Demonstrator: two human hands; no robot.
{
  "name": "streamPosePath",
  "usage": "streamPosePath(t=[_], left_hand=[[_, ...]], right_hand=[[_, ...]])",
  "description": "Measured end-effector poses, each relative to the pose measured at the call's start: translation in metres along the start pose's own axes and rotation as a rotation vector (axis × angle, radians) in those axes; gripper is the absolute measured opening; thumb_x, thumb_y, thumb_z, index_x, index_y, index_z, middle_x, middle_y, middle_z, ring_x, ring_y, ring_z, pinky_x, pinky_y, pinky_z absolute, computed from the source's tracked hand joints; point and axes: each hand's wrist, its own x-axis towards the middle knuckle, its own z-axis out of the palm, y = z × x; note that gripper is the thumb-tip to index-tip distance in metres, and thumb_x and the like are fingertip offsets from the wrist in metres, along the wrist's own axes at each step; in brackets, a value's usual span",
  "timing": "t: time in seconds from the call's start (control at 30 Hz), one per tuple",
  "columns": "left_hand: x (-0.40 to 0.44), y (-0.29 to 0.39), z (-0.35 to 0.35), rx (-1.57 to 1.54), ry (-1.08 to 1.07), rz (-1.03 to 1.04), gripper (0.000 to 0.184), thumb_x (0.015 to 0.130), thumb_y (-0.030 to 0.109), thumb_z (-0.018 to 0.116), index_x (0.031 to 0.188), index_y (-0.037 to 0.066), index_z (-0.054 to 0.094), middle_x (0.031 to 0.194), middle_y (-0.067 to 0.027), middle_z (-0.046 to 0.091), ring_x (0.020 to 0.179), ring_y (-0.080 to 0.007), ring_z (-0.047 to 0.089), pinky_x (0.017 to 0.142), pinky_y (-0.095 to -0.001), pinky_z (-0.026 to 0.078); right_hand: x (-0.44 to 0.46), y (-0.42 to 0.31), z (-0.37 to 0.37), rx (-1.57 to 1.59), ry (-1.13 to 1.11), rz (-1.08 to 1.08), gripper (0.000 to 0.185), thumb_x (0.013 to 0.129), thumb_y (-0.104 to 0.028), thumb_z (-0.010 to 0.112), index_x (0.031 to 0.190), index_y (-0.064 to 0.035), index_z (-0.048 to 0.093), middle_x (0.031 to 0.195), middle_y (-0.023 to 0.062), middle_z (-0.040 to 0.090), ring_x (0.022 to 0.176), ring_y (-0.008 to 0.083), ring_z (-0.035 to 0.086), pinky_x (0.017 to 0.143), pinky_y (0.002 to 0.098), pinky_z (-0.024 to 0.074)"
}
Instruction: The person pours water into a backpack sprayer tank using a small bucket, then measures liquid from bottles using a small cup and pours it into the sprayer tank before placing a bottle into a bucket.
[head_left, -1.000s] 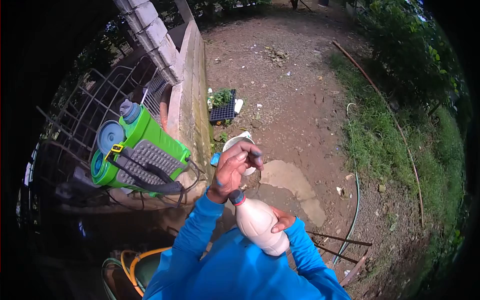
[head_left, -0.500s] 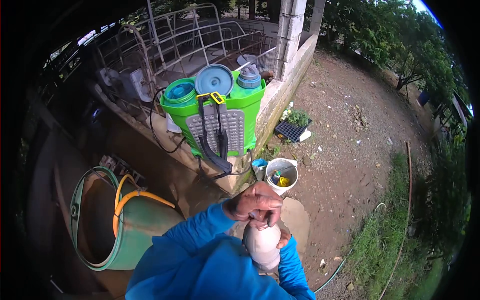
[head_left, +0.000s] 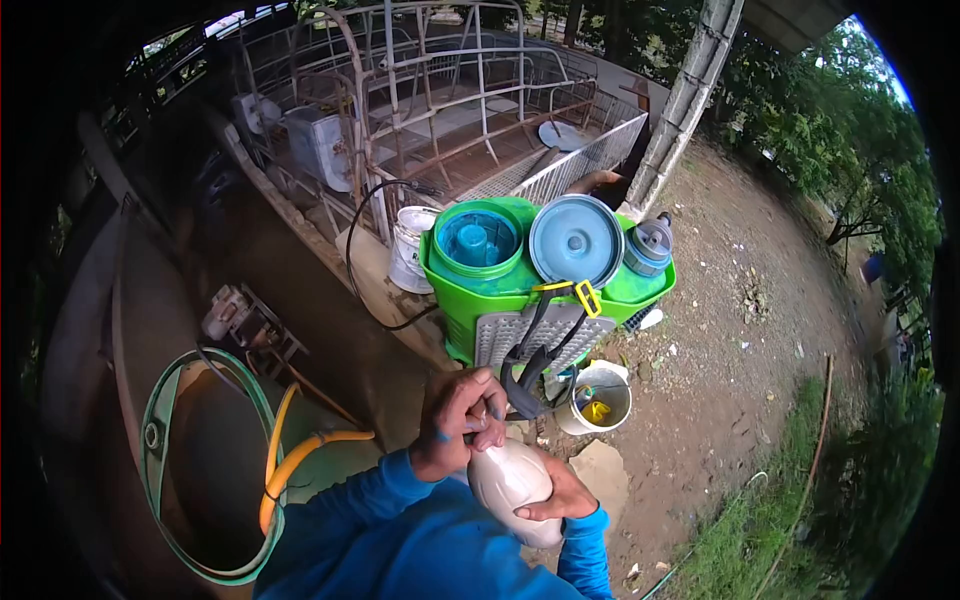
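Holds a pale, full-looking bottle (head_left: 508, 482) in front of the blue shirt, low and close to the body. Wraps the right hand (head_left: 565, 490) around the side of it, thumb laid across the near face, remaining fingers partly hidden behind; a firm, closed grip. Curls the left hand (head_left: 450, 425) over the top end, fingers bent close together there; cannot tell whether pinching a cap, pressing on the neck or only touching. Has the bottle below and to the right of the left hand, long axis slanting, top toward the left fingers and base down to the right, toward the body. Has the right hand nearer to the middle of the bottle, the left nearer to the top. Faces a green sprayer tank (head_left: 462, 322) beyond both hands, with an open round mouth (head_left: 480, 240) well past the left hand, a blue lid (head_left: 575, 240) just beside that mouth and a smaller cap (head_left: 650, 245) at the right end. Stands near a white bucket (head_left: 600, 400) on the ground ahead to the right, and a large green barrel (head_left: 335, 460) with an orange hose (head_left: 290, 468) to the left.
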Motion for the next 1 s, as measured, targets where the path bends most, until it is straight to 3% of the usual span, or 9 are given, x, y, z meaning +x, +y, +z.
streamPosePath(t=[0.17, 0.3, 0.37, 0.43, 0.5, 0.63, 0.73, 0.83, 1.0], left_hand=[[0.04, 0.015, -0.042, -0.008, 0.236, -0.014, 0.037, 0.097, 0.032, 0.043, 0.08, 0.001, 0.052, 0.048, -0.0002, 0.032, 0.04, -0.0118, 0.041, 0.047, -0.029, 0.042], [0.053, 0.043, -0.046, 0.024, -0.133, -0.035, 0.033, 0.094, 0.028, 0.048, 0.085, -0.002, 0.056, 0.052, 0.0022, 0.034, 0.043, -0.0103, 0.044, 0.048, -0.0291, 0.041], [0.056, 0.051, -0.049, -0.218, -0.673, -0.269, 0.035, 0.094, 0.028, 0.049, 0.085, -0.005, 0.057, 0.054, 0.0004, 0.041, 0.045, -0.0104, 0.046, 0.047, -0.027, 0.04], [0.063, 0.056, -0.048, -0.154, -0.907, -0.36, 0.04, 0.096, 0.029, 0.052, 0.079, -0.006, 0.06, 0.055, -0.0058, 0.052, 0.042, -0.0106, 0.047, 0.042, -0.0253, 0.037], [0.061, 0.046, -0.046, 0.002, -0.865, -0.326, 0.041, 0.096, 0.028, 0.053, 0.074, -0.006, 0.061, 0.05, -0.0062, 0.05, 0.038, -0.0108, 0.046, 0.041, -0.0264, 0.038], [0.051, 0.011, -0.03, 0.131, -0.027, -0.203, 0.04, 0.097, 0.03, 0.049, 0.07, 0.0, 0.053, 0.045, 0.0, 0.035, 0.035, -0.0098, 0.036, 0.043, -0.0277, 0.039], [0.052, -0.026, -0.04, -0.109, 0.413, -0.215, 0.022, 0.095, 0.027, 0.049, 0.084, 0.008, 0.051, 0.055, 0.0026, 0.032, 0.045, -0.0103, 0.04, 0.048, -0.0292, 0.039], [0.041, -0.051, -0.027, -0.111, 0.308, -0.192, 0.02, 0.091, 0.025, 0.053, 0.085, 0.007, 0.054, 0.056, 0.0043, 0.035, 0.045, -0.0095, 0.042, 0.048, -0.0272, 0.04], [0.011, -0.028, 0.004, 0.504, -0.336, -0.126, 0.02, 0.095, 0.022, 0.051, 0.1, 0.004, 0.058, 0.083, -0.0046, 0.055, 0.081, -0.0135, 0.054, 0.07, -0.0279, 0.042]], right_hand=[[0.067, 0.002, 0.005, -0.276, 0.181, -0.079, 0.08, 0.064, -0.028, 0.087, 0.129, -0.0021, 0.049, 0.115, 0.0117, 0.061, 0.106, 0.0199, 0.058, 0.092, 0.0331, 0.0466], [0.086, 0.014, -0.013, 0.17, -0.084, 0.009, 0.099, 0.058, -0.034, 0.087, 0.138, 0.0006, 0.042, 0.127, 0.0113, 0.056, 0.116, 0.0207, 0.053, 0.102, 0.0347, 0.0402], [0.093, 0.034, -0.023, 0.245, -0.222, -0.009, 0.11, 0.052, -0.039, 0.087, 0.142, 0.001, 0.038, 0.131, 0.0113, 0.053, 0.12, 0.0214, 0.051, 0.107, 0.0352, 0.036], [0.088, 0.039, -0.025, 0.351, -0.372, 0.107, 0.112, 0.05, -0.042, 0.086, 0.142, 0.0014, 0.038, 0.131, 0.0123, 0.053, 0.12, 0.0228, 0.051, 0.107, 0.0347, 0.0359], [0.079, 0.043, -0.023, 0.387, -0.365, 0.136, 0.112, 0.05, -0.044, 0.085, 0.141, 0.0018, 0.038, 0.131, 0.0129, 0.053, 0.121, 0.0231, 0.051, 0.107, 0.035, 0.0357], [0.062, 0.04, -0.009, 0.327, -0.096, 0.013, 0.101, 0.057, -0.044, 0.086, 0.136, 0.0026, 0.043, 0.126, 0.0156, 0.057, 0.116, 0.0239, 0.054, 0.102, 0.0359, 0.0404], [0.047, 0.035, 0.013, -0.406, 0.431, -0.023, 0.086, 0.062, -0.044, 0.088, 0.123, 0.0023, 0.049, 0.109, 0.0197, 0.064, 0.101, 0.0271, 0.064, 0.089, 0.037, 0.0501], [0.029, 0.06, 0.002, -0.382, 0.422, -0.064, 0.088, 0.061, -0.044, 0.089, 0.124, 0.0019, 0.049, 0.109, 0.0189, 0.065, 0.101, 0.0269, 0.064, 0.089, 0.0374, 0.0502], [-0.004, 0.082, -0.006, 0.035, 0.241, -0.174, 0.09, 0.065, -0.035, 0.087, 0.135, 0.0013, 0.044, 0.125, 0.0169, 0.058, 0.115, 0.0256, 0.057, 0.1, 0.0378, 0.0433]])
